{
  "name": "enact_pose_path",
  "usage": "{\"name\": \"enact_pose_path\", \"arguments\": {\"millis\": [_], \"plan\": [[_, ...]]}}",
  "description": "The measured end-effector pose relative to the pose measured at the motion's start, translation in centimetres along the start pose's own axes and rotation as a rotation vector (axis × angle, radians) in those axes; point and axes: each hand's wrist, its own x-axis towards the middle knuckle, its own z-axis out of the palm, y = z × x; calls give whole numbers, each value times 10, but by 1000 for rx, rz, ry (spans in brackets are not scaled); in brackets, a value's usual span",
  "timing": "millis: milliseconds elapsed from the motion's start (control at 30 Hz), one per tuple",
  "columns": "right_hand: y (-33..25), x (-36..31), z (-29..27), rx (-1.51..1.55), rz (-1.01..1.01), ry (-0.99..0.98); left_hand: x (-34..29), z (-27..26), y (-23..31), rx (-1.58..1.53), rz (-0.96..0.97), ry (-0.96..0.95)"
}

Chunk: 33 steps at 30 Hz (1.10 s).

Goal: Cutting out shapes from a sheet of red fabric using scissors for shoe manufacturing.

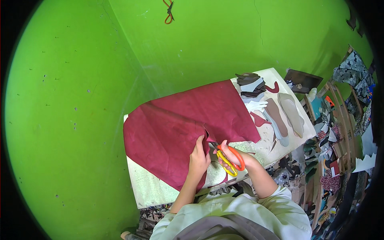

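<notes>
bench (160,192) under both hands | red sheet (180,124) spread ahead of them; left hand (199,158) presses it flat by the cut, best kept taut | right hand (232,154) clamped on scissors (229,160) just beside it; short snips should steer cleaner

A large sheet of material (180,124) lies on the desk (154,188), covering its middle and its 9 o'clock side. On the sheet's near edge, at 6 o'clock, rests the left hand (199,158); just beside it at 3 o'clock the right hand (232,154) holds scissors (230,160) at the sheet's edge. A stack of cut pieces (250,85) sits at 1 o'clock of the sheet, and long sole-shaped cutouts (286,116) lie side by side at 3 o'clock. Another pair of scissors (169,12) hangs on the wall at 12 o'clock.
</notes>
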Motion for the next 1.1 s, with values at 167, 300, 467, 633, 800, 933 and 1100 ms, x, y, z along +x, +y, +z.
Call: {"name": "enact_pose_path", "arguments": {"millis": [167, 300, 467, 633, 800, 933, 1100], "plan": [[0, -11, 8, -50, -89, 4, 6, -5, 4, 17, 59, 94], [-2, -24, 8, -150, -109, -7, 6, -10, 6, -29, -78, 59], [1, -34, 5, -138, -102, 11, 7, -11, 10, -11, -15, 97], [-2, -49, 0, -60, -131, -63, 7, -12, 9, -29, -68, 71], [-2, -27, 1, -58, -172, -34, 6, -7, 6, 26, 74, 133], [0, -17, 8, -24, -161, -8, 3, -5, 7, 46, 42, 121], [-3, -16, 11, -23, -164, 21, 3, -7, 11, 80, 46, 124]]}}
